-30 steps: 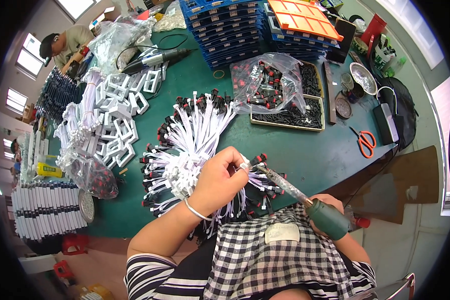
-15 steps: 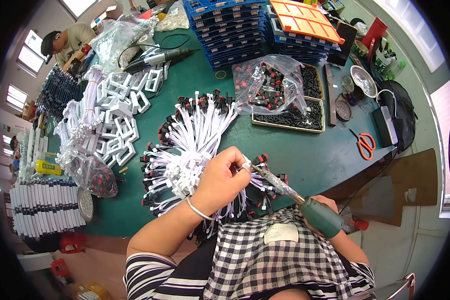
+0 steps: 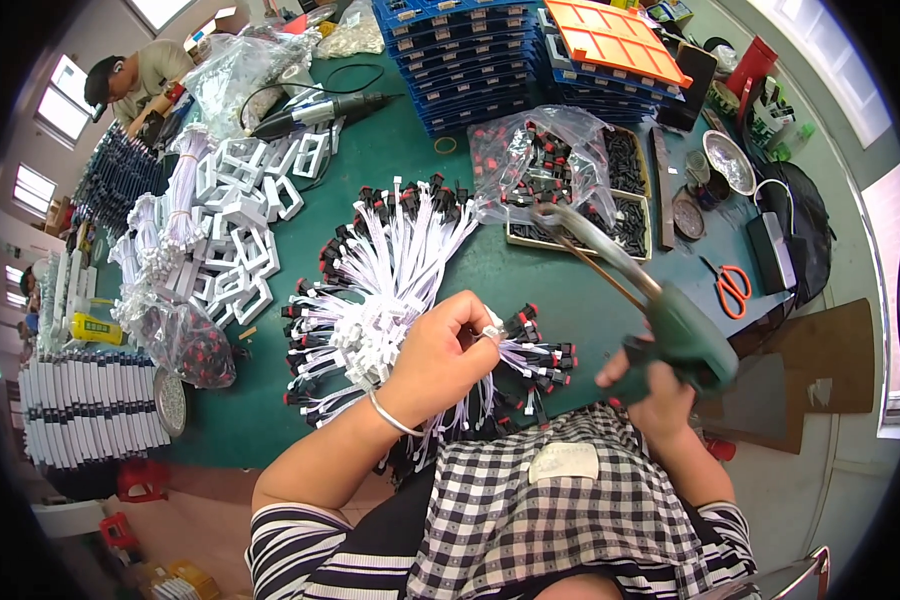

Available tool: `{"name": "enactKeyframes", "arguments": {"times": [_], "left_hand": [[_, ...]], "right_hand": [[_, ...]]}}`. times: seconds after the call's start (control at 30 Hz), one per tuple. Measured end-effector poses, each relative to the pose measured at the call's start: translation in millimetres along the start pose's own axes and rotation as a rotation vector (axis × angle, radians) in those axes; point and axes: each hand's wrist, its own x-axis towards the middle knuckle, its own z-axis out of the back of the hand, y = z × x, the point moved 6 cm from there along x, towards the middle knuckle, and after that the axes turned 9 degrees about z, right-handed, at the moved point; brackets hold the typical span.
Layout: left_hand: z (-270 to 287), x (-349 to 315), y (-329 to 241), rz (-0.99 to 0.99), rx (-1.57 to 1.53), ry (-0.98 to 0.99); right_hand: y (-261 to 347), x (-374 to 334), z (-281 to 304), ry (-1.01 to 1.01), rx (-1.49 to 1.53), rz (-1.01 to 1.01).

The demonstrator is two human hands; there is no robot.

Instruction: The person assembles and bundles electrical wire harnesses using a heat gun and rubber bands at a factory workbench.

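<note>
My left hand [image 3: 442, 352] is closed in a pinch over the fanned bundle, its thumb and forefinger on a small white connector [image 3: 491, 330]. Below and around it, many white cables with black-and-red plugs [image 3: 410, 235] spread out on the table, their white connector ends [image 3: 365, 340] heaped in the middle. My right hand [image 3: 662, 400] grips a green-handled soldering gun [image 3: 685, 340], blurred by motion. Its metal tube and thin brownish rod point up and left, apart from the connector. Part of the right hand is hidden behind the handle.
White plastic frames [image 3: 235, 230] and bundled cables [image 3: 182, 190] lie left. Ahead are blue stacked trays [image 3: 455, 70], a bag of black-and-red plugs [image 3: 540, 165] and boxes of black parts [image 3: 625, 235]. Orange scissors [image 3: 732, 292] rest right. A co-worker [image 3: 145, 80] sits far left.
The soldering gun has swung up and to the right, its tip leaving the connector in my left hand. My left hand has stayed in place, still pinching.
</note>
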Motion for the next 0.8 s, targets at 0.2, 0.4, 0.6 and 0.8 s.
{"name": "enactKeyframes", "arguments": {"times": [0.2, 0.4, 0.6, 0.8], "left_hand": [[1, -7, -5, 0.065, 0.064, 0.092], [0, -6, -5, 0.044, 0.156, 0.101], [1, -4, -1, 0.002, 0.098, 0.152], [-4, -3, -4, 0.08, -0.079, 0.116]], "right_hand": [[-37, 46, -54, -0.018, -0.269, -0.2], [-47, 48, -56, 0.058, -0.339, -0.187], [-43, 46, -53, 0.022, -0.327, -0.198], [-36, 47, -54, 0.134, -0.455, -0.068]]}}
